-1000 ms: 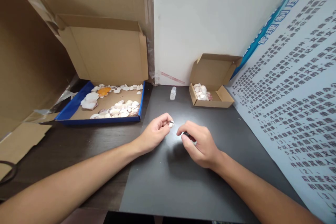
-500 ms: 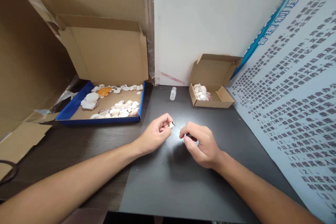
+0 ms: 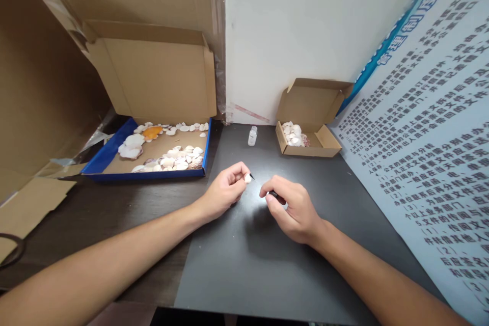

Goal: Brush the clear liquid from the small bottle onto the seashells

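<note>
Over the dark grey mat (image 3: 229,270), my left hand (image 3: 227,187) pinches a small white shell (image 3: 248,179) between thumb and fingers. A thin black tip (image 3: 252,177) shows right at the shell's edge. To the right, my right hand (image 3: 292,209) is closed around a small black object (image 3: 273,194), mostly hidden by the fingers. A gap separates the two hands. Behind them a small clear bottle (image 3: 252,136) with a whitish label stands upright on the mat.
At the left, a blue-edged open box (image 3: 145,177) holds many white shells (image 3: 179,159) and an orange one (image 3: 152,133). A small cardboard box (image 3: 311,151) with white shells (image 3: 292,134) sits back right. A printed poster (image 3: 424,127) slopes along the right side.
My left hand has risen slightly and shifted a little left, and more of the white shell shows. My right hand has moved slightly up and left.
</note>
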### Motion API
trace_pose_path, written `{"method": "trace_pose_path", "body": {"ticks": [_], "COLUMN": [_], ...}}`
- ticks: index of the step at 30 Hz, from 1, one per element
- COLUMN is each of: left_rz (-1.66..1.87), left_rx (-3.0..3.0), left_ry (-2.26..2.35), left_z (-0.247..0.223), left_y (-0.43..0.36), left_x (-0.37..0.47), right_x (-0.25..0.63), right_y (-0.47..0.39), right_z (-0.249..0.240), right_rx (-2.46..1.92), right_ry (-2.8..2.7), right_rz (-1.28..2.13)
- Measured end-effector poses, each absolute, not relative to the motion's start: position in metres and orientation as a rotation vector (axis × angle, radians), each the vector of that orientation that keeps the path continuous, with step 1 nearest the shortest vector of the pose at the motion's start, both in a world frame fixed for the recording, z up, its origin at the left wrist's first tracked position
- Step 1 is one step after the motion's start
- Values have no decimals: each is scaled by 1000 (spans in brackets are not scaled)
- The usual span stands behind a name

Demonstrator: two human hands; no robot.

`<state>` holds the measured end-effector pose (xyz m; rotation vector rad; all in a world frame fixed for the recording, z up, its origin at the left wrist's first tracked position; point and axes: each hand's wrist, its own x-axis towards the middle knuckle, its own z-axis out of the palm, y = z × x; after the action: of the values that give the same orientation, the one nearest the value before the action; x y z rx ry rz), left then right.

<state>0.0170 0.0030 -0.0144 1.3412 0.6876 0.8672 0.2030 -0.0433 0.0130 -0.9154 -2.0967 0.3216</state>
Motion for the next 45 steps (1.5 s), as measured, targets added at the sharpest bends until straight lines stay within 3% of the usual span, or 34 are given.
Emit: {"method": "trace_pose_path", "body": {"ticks": [40,45], "left_rz": [879,849], "left_rx": [1377,1271], "left_ry": [703,683], "left_z": [-11,-9], "left_y": [2,2], "left_x": [18,17], "right_x": [204,204], "right_y": [-44,-42], "right_z": [12,10], "right_rx": [-856,-1002], "right_ry": [-2066,-1992], "right_rz": [458,412]}}
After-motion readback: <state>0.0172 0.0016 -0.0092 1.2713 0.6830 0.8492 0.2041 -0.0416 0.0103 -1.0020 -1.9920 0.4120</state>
